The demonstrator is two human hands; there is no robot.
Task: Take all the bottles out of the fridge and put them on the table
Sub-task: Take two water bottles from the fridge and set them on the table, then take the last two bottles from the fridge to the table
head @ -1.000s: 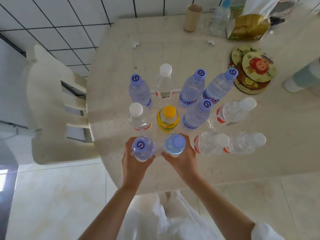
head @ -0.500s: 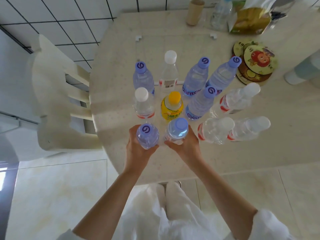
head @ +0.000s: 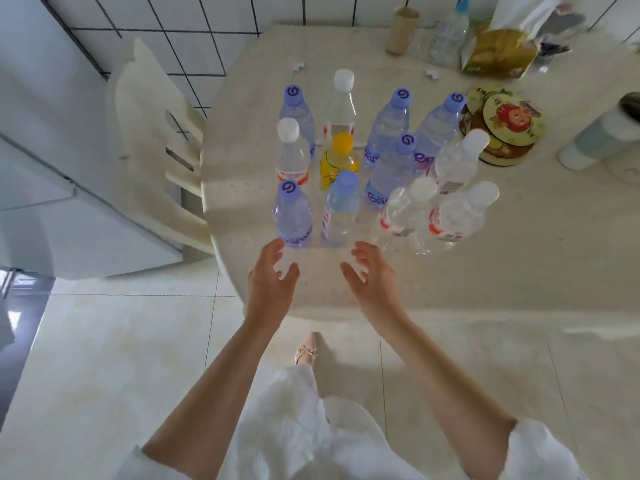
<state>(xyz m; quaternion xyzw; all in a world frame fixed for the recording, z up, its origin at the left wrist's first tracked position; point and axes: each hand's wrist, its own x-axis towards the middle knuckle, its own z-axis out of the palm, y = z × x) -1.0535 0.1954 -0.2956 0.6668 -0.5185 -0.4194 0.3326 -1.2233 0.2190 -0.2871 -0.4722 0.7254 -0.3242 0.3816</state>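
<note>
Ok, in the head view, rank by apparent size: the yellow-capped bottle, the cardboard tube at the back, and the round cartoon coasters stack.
1. Coasters stack, widest in frame.
2. Yellow-capped bottle.
3. Cardboard tube, though it stands farthest from the camera, so its rank against the bottle is unsure.

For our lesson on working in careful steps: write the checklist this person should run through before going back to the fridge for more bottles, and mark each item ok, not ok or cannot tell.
1. Left hand empty, fingers relaxed: ok.
2. Right hand empty, fingers relaxed: ok.
3. Clear plastic bottle with the purple logo cap upright on the round cream table, apart from the hand: ok.
4. Clear plastic bottle with the plain pale blue cap upright beside it: ok.
5. Both nearest bottles well in from the table's edge: cannot tell, they stand in the front row.
6. Fridge emptied of bottles: cannot tell, its inside is not in view.
</note>
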